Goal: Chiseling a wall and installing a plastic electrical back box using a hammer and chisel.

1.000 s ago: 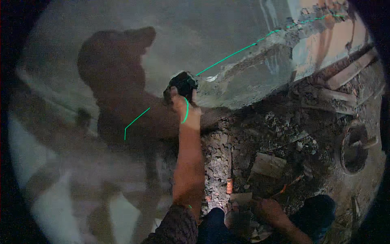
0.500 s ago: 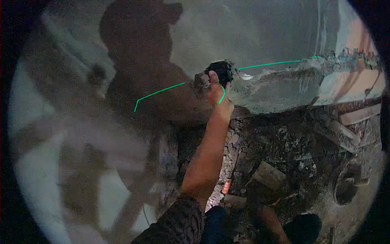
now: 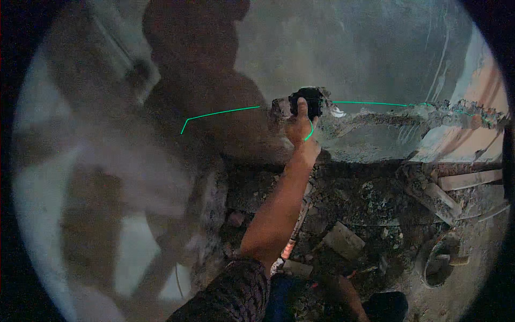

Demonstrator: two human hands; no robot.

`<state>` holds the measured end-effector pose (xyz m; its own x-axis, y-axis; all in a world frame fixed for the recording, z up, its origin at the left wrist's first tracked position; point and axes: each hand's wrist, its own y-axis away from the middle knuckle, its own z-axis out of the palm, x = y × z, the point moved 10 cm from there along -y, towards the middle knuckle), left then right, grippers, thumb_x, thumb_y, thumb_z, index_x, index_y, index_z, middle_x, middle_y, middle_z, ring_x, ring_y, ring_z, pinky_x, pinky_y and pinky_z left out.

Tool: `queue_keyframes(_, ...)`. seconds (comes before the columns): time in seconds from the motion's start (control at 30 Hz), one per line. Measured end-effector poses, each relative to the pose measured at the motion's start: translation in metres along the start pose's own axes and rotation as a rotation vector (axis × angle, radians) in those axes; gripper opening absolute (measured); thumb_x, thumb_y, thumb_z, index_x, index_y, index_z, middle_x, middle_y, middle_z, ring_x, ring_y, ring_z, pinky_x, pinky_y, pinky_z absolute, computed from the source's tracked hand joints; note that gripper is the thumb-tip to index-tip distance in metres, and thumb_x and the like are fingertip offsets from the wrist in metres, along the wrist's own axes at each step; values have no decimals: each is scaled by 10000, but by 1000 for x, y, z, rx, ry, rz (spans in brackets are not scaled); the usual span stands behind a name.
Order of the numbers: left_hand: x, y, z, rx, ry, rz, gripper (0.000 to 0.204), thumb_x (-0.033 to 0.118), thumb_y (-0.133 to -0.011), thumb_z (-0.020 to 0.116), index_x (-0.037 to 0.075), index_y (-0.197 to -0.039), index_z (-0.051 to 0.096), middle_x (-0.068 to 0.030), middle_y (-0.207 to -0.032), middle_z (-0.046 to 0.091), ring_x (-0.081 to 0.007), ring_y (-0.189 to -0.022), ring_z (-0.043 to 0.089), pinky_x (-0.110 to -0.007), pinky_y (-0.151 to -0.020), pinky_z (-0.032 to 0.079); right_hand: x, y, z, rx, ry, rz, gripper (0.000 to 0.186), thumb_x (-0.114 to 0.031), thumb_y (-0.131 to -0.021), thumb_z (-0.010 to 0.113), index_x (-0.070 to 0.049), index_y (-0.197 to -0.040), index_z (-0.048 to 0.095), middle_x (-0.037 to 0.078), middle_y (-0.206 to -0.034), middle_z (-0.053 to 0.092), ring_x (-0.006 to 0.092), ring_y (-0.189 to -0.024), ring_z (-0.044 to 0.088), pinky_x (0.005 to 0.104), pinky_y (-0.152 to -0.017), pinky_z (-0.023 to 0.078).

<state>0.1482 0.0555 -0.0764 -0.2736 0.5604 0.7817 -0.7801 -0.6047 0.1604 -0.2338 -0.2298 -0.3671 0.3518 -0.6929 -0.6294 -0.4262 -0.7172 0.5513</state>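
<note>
My left hand [image 3: 301, 127] is on a black box [image 3: 311, 101], which looks like an electrical back box, set in a rough hole in the grey wall [image 3: 343, 48]. The thumb lies along the box's front, and the other fingers are mostly hidden below and behind. A chunk of masonry or mortar [image 3: 280, 109] sits just left of the box. Across the wall and over my left wrist runs a thin green laser line [image 3: 370, 102]. Low in the picture, my right forearm [image 3: 351, 300] shows beside my knee; its hand is lost in deep shadow.
A chiselled channel [image 3: 386, 119] runs right from the box. Rubble [image 3: 354, 193] covers the ground by the wall, with an orange-handled tool [image 3: 288, 248] and a flat block [image 3: 344, 241] on it. A round bucket [image 3: 424, 263] and wooden planks [image 3: 469, 180] are at right.
My view has tilted and shifted, so the wall, box and laser line sit differently in it. My left hand stays on the box.
</note>
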Motion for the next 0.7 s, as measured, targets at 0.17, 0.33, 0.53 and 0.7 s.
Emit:
queue_keyframes(0.17,-18,-5,-18,126,-56,-95,666,459,-859,766,96,-1356,512,-50,-1264,574,-213,-1083,599,-356,-950,552,-30,-3,-24,185,586,-122,540,-426,-1042,435,-179,-1519,375,145,-1462,489,250,-1248,539,540,-974,488)
queue_keyframes(0.33,-26,-21,-11,32,35,-50,894,460,-780,837,-66,-1360,406,-189,-1408,457,-297,-1261,517,-439,-1062,492,-24,17,-21,126,80,-77,557,-407,-1015,490,-140,-1495,399,160,-1402,529,282,-1211,565,560,-1001,463)
queue_keyframes(0.53,-27,-26,-4,66,145,5,527,258,-854,796,-10,-1198,500,-152,-1251,513,-239,-1110,548,-383,-927,552,31,-2,17,-8,47,14,579,-384,-982,555,-94,-1466,428,178,-1330,578,321,-1167,595,584,-1034,433)
queue_keyframes(0.7,-23,-16,-7,28,174,28,467,196,-882,766,27,-1218,490,-111,-1205,518,-253,-1103,553,-374,-909,537,38,2,11,147,-13,15,520,-312,-923,648,-51,-1357,531,179,-1174,655,328,-1050,656,526,-1010,462)
